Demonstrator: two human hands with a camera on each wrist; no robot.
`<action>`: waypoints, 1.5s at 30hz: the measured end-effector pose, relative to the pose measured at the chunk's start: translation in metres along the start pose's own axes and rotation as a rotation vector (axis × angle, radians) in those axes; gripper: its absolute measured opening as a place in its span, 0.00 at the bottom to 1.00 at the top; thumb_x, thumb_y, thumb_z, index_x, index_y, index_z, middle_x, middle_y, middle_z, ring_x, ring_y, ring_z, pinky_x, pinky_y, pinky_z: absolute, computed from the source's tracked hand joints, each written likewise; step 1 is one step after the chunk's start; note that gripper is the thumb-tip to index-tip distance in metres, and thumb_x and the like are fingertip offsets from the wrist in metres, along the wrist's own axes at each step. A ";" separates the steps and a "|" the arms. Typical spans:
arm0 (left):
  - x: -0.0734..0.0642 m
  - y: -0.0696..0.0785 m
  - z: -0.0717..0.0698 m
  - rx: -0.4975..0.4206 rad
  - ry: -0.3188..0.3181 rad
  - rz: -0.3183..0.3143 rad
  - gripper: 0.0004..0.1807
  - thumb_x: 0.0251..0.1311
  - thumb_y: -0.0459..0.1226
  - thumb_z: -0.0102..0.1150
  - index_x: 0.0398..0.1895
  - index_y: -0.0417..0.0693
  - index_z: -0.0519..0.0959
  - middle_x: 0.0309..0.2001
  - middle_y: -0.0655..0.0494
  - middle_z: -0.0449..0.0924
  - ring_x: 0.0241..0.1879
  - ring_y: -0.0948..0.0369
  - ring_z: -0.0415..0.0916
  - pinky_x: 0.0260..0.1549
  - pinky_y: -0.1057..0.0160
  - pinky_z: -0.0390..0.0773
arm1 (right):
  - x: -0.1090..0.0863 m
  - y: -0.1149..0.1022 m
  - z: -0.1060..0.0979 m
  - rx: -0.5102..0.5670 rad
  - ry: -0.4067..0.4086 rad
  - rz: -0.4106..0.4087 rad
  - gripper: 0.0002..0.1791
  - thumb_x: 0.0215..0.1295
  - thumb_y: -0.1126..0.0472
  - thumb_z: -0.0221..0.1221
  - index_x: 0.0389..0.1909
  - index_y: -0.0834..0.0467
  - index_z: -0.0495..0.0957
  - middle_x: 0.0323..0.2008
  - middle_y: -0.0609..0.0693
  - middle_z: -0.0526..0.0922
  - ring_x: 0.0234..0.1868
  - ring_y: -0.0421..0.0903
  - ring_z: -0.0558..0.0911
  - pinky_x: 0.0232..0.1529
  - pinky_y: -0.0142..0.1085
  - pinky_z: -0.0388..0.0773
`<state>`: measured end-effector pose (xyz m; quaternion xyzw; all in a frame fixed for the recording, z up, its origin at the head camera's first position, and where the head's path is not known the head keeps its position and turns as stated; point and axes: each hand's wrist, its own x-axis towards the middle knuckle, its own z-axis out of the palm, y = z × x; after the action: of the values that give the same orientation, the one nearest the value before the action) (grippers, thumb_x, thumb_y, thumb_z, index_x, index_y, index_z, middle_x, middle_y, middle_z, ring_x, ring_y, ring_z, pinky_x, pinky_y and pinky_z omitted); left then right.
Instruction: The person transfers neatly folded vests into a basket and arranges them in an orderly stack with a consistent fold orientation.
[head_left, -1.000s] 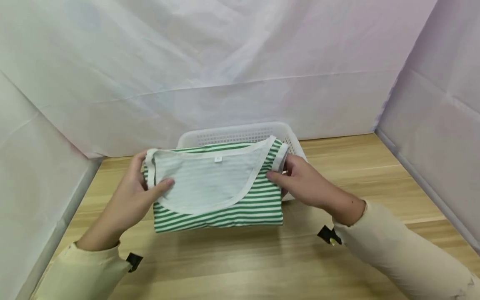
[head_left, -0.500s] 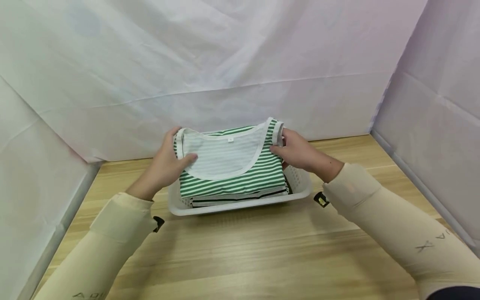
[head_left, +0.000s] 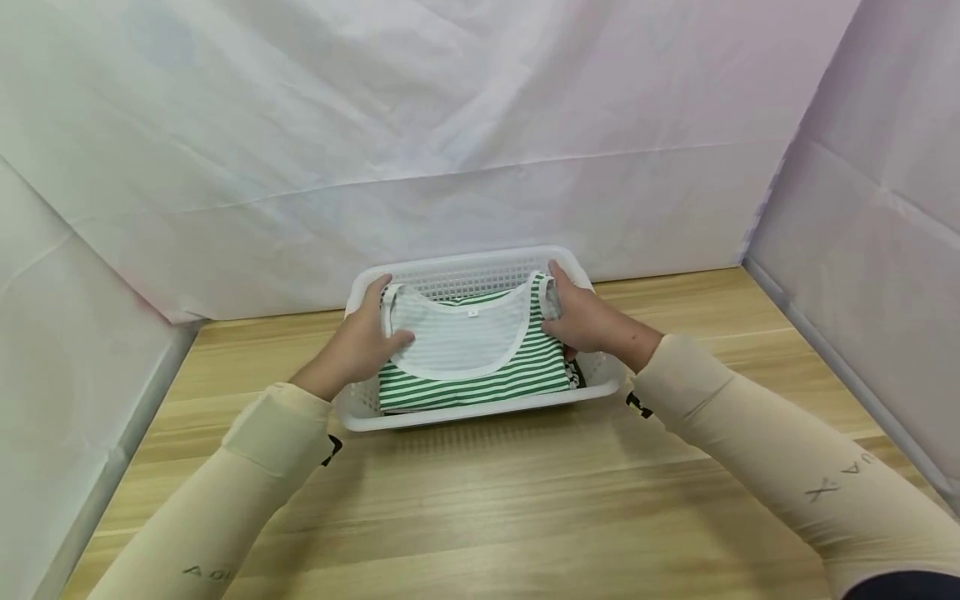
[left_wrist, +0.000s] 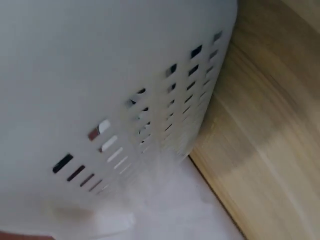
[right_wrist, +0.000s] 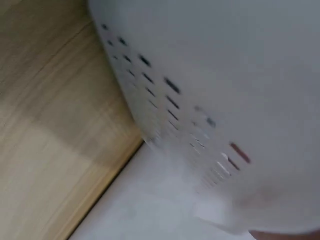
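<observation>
A folded green-and-white striped shirt (head_left: 480,387) with a wide white neckline lies inside a white perforated plastic basket (head_left: 420,419). At its left shoulder, my left hand (head_left: 360,342) grips the cloth, thumb on top and the other fingers at the outer side. My right hand (head_left: 588,321) pinches the opposite shoulder by the white armhole trim. Both hands are within the basket's rim. Dark patterned cloth (head_left: 575,373) peeks out under the shirt on the right. In both wrist views the basket's outer wall (left_wrist: 100,60) fills much of the picture, and only slivers of fingers show.
The basket stands on a wood-grain table (head_left: 480,508), close to its back edge. A white cloth backdrop (head_left: 450,108) hangs behind, with similar side panels left and right (head_left: 885,233).
Both hands have carried the folded shirt away from me and down into the basket, over the grey striped cloth that showed there half a second ago. The grip looks unchanged.
</observation>
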<state>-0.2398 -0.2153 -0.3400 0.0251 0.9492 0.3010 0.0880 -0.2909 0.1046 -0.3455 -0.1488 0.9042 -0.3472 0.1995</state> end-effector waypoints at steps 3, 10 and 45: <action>0.002 0.001 0.005 0.031 0.006 0.004 0.54 0.69 0.43 0.60 0.81 0.55 0.29 0.26 0.45 0.81 0.16 0.57 0.73 0.21 0.59 0.73 | 0.001 0.000 0.005 -0.019 0.022 -0.008 0.58 0.71 0.65 0.57 0.77 0.48 0.16 0.37 0.68 0.82 0.18 0.51 0.83 0.25 0.46 0.84; -0.002 -0.002 0.016 0.177 0.024 -0.005 0.53 0.68 0.41 0.62 0.81 0.53 0.33 0.21 0.48 0.79 0.16 0.57 0.73 0.17 0.60 0.71 | 0.007 -0.001 0.017 -0.113 0.068 -0.011 0.61 0.69 0.66 0.57 0.76 0.46 0.14 0.18 0.56 0.78 0.14 0.49 0.78 0.20 0.42 0.80; 0.003 -0.003 0.027 0.606 -0.102 0.313 0.40 0.67 0.63 0.51 0.76 0.53 0.62 0.77 0.41 0.56 0.77 0.37 0.47 0.70 0.32 0.54 | 0.011 0.006 0.043 -0.681 0.035 -0.275 0.32 0.75 0.41 0.50 0.74 0.53 0.66 0.78 0.60 0.56 0.79 0.60 0.53 0.77 0.59 0.45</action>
<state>-0.2374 -0.2025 -0.3641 0.2104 0.9745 0.0135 0.0768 -0.2809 0.0796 -0.3817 -0.3209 0.9427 -0.0525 0.0744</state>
